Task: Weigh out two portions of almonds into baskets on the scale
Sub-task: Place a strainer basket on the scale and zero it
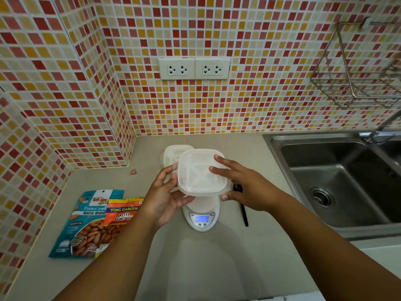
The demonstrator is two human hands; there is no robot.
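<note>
Soft, even light falls on my counter [195, 268] from above and behind me, so my arms cast only faint, blurry shadows toward the scale [201, 218]. Its blue display glows (digits smeared). The wide lens bows the tiled wall [238, 29] at the edges, where detail goes mushy.

— How do the arms lie?
— Both bare forearms reach forward from the bottom edge and converge toward the middle.
— And the left hand [166, 195]?
— Palm turned up and inward, fingers curled, thumb at the near left edge of the square white slotted plastic basket [200, 173], gripping it.
— The right hand [245, 187]?
— Back upward, fingers spread straight over the basket's right side, thumb under its near right corner.
</note>
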